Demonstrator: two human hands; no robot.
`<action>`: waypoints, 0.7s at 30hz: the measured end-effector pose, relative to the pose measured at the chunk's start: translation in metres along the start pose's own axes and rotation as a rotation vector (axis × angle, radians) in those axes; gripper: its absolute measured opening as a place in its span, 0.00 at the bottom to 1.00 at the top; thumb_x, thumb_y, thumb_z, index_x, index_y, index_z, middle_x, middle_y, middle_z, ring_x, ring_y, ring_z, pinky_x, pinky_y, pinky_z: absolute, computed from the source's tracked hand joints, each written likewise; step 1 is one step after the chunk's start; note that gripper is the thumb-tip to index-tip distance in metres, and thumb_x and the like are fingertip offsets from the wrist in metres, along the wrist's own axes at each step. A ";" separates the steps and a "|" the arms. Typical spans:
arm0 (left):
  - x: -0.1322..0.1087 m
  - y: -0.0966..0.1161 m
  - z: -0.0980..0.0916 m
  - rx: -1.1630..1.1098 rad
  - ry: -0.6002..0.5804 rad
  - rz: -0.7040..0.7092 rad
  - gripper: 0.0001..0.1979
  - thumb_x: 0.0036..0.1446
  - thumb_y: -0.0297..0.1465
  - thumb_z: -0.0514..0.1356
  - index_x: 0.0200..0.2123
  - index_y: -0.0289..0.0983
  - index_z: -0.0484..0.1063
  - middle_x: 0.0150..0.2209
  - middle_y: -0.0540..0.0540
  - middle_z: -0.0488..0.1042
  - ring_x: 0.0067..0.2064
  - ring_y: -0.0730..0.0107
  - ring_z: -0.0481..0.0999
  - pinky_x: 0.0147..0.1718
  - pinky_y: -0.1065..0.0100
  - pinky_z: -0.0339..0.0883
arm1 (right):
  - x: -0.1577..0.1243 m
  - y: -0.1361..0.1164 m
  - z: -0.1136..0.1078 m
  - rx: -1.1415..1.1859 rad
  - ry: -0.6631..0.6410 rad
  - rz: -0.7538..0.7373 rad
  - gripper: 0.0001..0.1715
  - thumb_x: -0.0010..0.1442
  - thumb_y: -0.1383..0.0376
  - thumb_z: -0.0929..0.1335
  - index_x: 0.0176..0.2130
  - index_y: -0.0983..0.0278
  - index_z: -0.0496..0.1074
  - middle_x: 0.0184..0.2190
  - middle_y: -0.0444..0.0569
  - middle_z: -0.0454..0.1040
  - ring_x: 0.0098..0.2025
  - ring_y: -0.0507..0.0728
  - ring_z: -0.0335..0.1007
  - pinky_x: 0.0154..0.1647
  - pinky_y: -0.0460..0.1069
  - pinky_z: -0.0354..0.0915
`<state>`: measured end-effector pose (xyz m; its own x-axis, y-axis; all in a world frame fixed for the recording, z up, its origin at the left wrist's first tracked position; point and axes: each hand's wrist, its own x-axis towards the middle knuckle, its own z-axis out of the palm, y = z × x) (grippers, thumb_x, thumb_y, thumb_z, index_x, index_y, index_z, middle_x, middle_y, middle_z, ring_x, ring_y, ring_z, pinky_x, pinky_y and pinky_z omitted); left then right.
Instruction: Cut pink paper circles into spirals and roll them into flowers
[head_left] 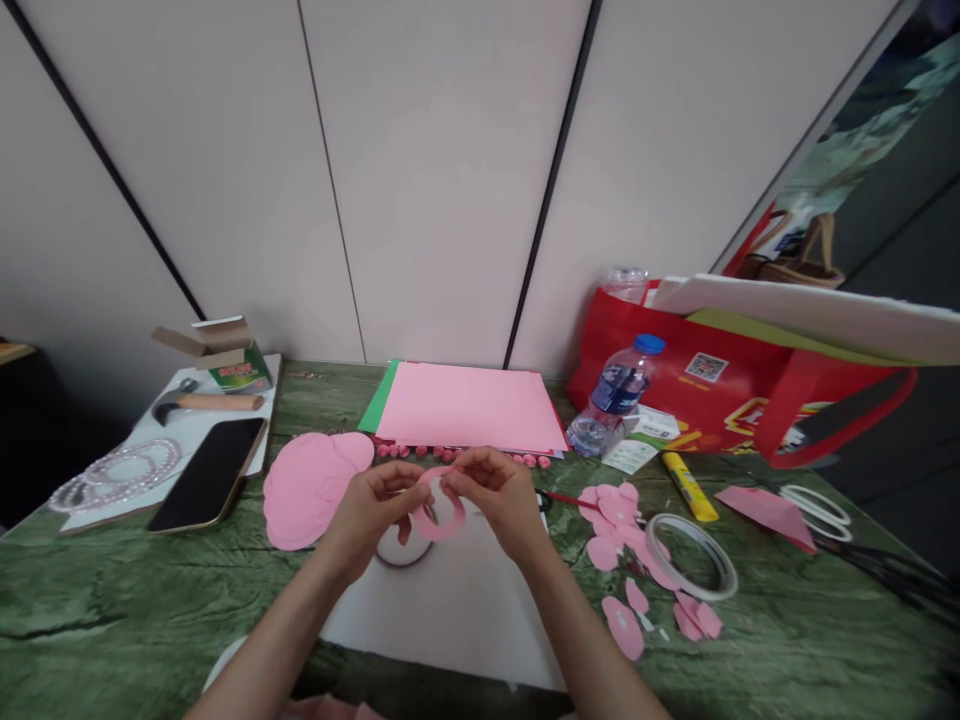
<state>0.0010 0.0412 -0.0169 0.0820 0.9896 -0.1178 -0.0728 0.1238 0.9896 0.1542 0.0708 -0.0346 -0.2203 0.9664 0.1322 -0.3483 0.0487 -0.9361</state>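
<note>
A pink paper ring point(448, 530) is held up between my two hands, over a white sheet point(450, 610). My left hand point(379, 505) pinches its left edge with thumb and fingers. On the upper right of the ring, the fingers of my right hand point(499, 500) are closed too. A round, dark-rimmed object point(403, 553) lies beneath my left hand, partly covered by it. Behind my hands runs a row of small pink rolled pieces point(420, 452). Left of them sits a pile of large pink paper petals point(311, 490).
Pink sheets point(472, 405) lie at the back. On the left are a phone point(210, 475), a hammer point(217, 401) and beads point(120, 475). On the right are pink petals point(619, 510), a tape roll point(727, 580), a glue stick point(690, 487), scissors point(821, 513), a bottle point(615, 395) and a red bag point(675, 350).
</note>
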 end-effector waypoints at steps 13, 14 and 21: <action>-0.001 0.004 -0.002 -0.030 -0.050 0.029 0.12 0.47 0.34 0.60 0.33 0.31 0.71 0.23 0.44 0.73 0.24 0.73 0.69 0.19 0.74 0.60 | -0.001 -0.006 -0.004 -0.097 -0.030 -0.030 0.13 0.46 0.61 0.70 0.34 0.64 0.74 0.28 0.48 0.76 0.32 0.55 0.71 0.37 0.51 0.67; -0.001 0.004 -0.002 -0.036 -0.050 0.031 0.12 0.47 0.34 0.60 0.33 0.31 0.71 0.24 0.44 0.73 0.24 0.73 0.69 0.19 0.74 0.60 | -0.001 -0.006 -0.004 -0.094 -0.032 -0.030 0.13 0.47 0.61 0.70 0.34 0.64 0.74 0.28 0.48 0.76 0.32 0.55 0.71 0.38 0.51 0.67; 0.000 0.004 0.000 -0.022 -0.031 0.029 0.11 0.46 0.34 0.60 0.31 0.32 0.72 0.23 0.45 0.73 0.24 0.72 0.70 0.19 0.74 0.60 | 0.000 -0.001 -0.002 -0.041 0.031 -0.026 0.13 0.43 0.61 0.72 0.31 0.64 0.72 0.26 0.45 0.75 0.27 0.52 0.70 0.33 0.49 0.67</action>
<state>0.0007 0.0418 -0.0133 0.1107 0.9901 -0.0865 -0.0975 0.0974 0.9905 0.1564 0.0715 -0.0342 -0.1833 0.9719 0.1476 -0.3157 0.0840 -0.9451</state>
